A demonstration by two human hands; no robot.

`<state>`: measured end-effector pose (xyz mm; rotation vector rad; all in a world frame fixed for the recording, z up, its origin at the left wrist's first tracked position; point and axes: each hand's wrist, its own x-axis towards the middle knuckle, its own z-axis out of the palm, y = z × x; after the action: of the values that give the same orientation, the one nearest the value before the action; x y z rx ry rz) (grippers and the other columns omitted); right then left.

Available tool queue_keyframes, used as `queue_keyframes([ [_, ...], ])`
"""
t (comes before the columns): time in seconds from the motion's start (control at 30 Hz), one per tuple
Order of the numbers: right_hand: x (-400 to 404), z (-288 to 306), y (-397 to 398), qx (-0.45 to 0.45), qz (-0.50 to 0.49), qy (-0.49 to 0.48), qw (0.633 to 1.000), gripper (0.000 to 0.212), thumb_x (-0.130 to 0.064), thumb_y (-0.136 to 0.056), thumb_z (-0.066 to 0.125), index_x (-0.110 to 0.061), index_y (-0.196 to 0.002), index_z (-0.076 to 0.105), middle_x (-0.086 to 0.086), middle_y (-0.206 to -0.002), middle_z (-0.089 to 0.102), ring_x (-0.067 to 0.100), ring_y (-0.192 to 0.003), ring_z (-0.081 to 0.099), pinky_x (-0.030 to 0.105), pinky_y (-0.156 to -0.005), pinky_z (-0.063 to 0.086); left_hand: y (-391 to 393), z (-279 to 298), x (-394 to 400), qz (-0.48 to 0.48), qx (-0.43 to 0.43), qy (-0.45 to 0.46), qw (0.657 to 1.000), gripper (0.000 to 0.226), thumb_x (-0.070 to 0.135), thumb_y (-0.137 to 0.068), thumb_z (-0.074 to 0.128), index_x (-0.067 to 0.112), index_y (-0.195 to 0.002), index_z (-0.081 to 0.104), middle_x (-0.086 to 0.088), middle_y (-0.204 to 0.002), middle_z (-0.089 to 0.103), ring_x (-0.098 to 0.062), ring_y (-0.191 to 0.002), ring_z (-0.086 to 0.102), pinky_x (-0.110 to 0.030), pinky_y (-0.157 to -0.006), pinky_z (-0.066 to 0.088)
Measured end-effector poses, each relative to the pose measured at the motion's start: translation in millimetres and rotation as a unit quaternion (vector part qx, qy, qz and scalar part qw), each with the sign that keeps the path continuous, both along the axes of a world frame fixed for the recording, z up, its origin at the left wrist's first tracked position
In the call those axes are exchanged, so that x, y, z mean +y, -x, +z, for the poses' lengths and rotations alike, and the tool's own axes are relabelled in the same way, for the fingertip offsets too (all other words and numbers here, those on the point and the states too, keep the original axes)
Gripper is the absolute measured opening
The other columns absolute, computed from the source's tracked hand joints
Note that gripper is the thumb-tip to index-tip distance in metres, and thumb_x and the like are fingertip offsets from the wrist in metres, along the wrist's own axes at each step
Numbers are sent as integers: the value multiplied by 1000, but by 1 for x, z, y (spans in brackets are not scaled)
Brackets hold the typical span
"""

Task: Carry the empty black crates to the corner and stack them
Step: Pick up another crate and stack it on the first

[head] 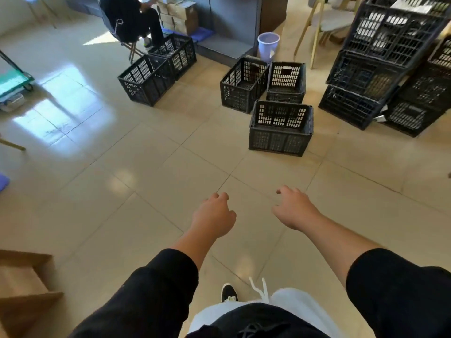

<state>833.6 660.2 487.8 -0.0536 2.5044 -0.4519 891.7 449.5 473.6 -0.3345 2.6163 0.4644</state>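
Glossy beige tiled floor (136, 172) all round you. Leaning stack of black perforated plastic crates (390, 64) far right; three single black lattice crates (280, 128) ahead, bare tiles between. Lilac plastic bin (268, 45) behind them. Your left hand (213, 215) and right hand (294, 206) loosely curled, holding nothing.

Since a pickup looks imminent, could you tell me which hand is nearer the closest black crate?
Right. The right hand reaches below the nearest crate; the left hand hangs farther left. Neither touches it.
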Motion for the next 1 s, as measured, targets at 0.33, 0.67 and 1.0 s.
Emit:
queue_keyframes([
  [0.33,62,-37,146,-19,-126,-8,992,58,-33,-98,57,-21,-153,42,14,-150,47,39,-133,48,43,-102,46,203,-16,30,-113,-30,23,993,57,34,-104,47,22,-158,38,-2,-157,44,-29,-141,42,-49,-99,49],
  [0.67,114,-26,354,-14,-96,-35,995,57,-30,-100,52,-21,-155,41,15,-150,48,38,-131,47,44,-98,48,381,-6,59,-94,-42,54,993,58,37,-104,47,22,-159,38,-5,-155,47,-30,-139,46,-48,-106,43],
  [1.0,99,-44,521,-25,-133,-23,990,59,-33,-97,58,-22,-153,44,12,-150,49,36,-129,52,42,-96,52,557,-39,26,-58,-72,29,995,59,38,-102,50,22,-158,41,-6,-154,48,-32,-139,48,-51,-105,49],
])
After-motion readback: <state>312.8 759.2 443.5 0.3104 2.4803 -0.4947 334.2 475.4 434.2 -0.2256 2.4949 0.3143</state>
